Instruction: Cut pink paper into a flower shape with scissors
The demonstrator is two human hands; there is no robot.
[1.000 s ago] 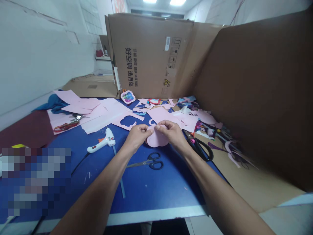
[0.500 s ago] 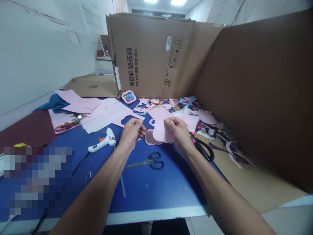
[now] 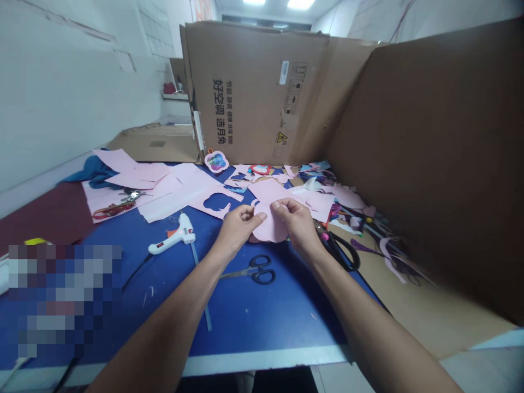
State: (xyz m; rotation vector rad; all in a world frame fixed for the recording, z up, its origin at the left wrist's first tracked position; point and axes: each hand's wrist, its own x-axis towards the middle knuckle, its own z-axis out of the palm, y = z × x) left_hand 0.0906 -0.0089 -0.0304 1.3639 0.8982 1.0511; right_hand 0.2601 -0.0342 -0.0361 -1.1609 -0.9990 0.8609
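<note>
Near edge of the blue table (image 3: pixel 286 322): a narrow blue strip (image 3: pixel 208 314) lay left of centre, running near to far. Beyond it, small scissors (image 3: pixel 262 269) lay flat, dark loops right, blades pointing left. Just past the scissors was the pink lobed piece (image 3: pixel 270 226), between the two hands and touching both, so neither was nearer; its rounded outline gave no clear long axis. A darker pink edge showed just under its near left side. Right hand (image 3: pixel 299 222): thumb and forefinger pinched together on its far right edge, wrist angled inward. Left hand (image 3: pixel 235 230): thumb laid over the left margin, fingers curled; could not tell whether these closed behind it. Both forearms reached in from the near side, converging on the piece. Black-handled shears (image 3: pixel 343 251) lay to the right of the right hand; a white glue gun (image 3: pixel 174 240) lay well left of the left hand. Farther off were pink sheets (image 3: pixel 180 188), a flower-shaped ornament (image 3: pixel 216 162) and an upright cardboard panel (image 3: pixel 254 93).
</note>
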